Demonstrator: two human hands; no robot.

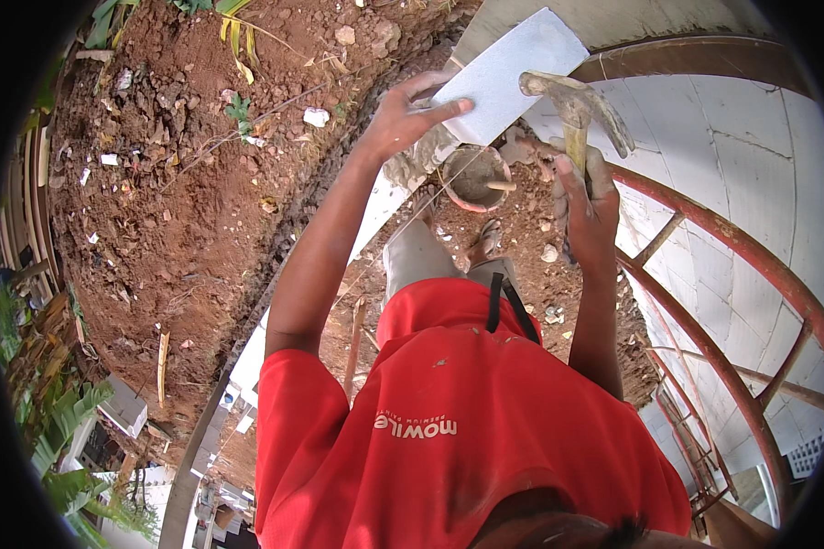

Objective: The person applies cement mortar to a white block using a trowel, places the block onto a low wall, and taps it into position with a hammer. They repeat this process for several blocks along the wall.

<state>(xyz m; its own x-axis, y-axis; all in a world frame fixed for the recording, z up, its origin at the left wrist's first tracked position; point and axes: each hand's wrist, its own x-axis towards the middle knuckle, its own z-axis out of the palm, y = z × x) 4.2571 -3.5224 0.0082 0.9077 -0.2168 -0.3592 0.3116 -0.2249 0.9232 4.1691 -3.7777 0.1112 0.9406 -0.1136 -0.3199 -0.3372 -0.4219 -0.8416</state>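
My left hand (401, 121) grips the near-left end of a pale grey-white building block (519, 71), its thumb lying on the broad face. The block is tilted above wet mortar (421, 157), which sits on top of a low white block wall (375, 218); whether the two touch I cannot tell. In my right hand (590, 203) a claw hammer (573, 112) stands upright, fingers wrapped around its yellowish handle. Its mortar-crusted head is beside the block's right edge. Below, between the hands, is a round bucket (452, 194) of grey mortar with a light-coloured handle (501, 186) sticking out.
A thin string runs along the low wall. Red-brown soil (192, 220) with rubble lies to the left. Rusty red scaffold tubing (719, 233) curves along the right, before a tall white block wall (742, 128). My feet stand on dirt beside the bucket.
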